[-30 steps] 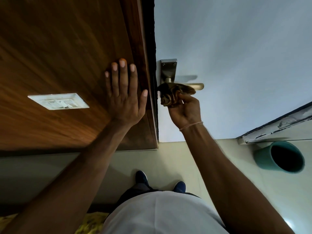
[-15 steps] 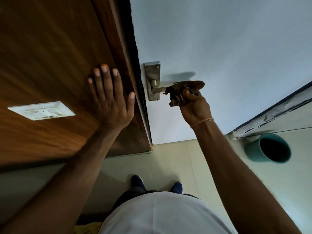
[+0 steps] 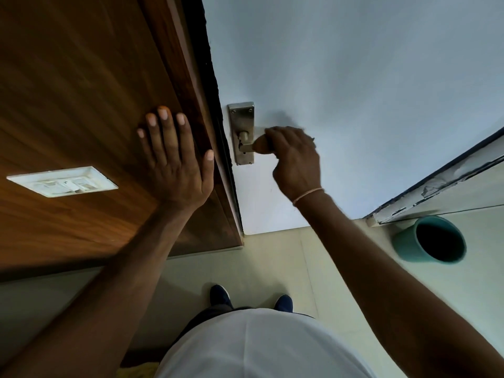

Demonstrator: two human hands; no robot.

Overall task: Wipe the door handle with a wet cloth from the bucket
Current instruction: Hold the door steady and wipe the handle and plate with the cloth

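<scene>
Gripping cloth [image 3: 261, 144] wrapped round door handle [image 3: 246, 147], right hand [image 3: 296, 159] closed on it, left hand [image 3: 177, 159] open flat on wood panel [image 3: 81, 91] left of grip, bucket [image 3: 431, 240] on floor lower right

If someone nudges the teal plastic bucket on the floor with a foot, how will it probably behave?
The teal plastic bucket would probably slide, since the pale floor looks smooth. It stands close beside the white door frame, so a push that way would likely be stopped. Its inside looks dark; whether water weighs it down cannot be told.
</scene>
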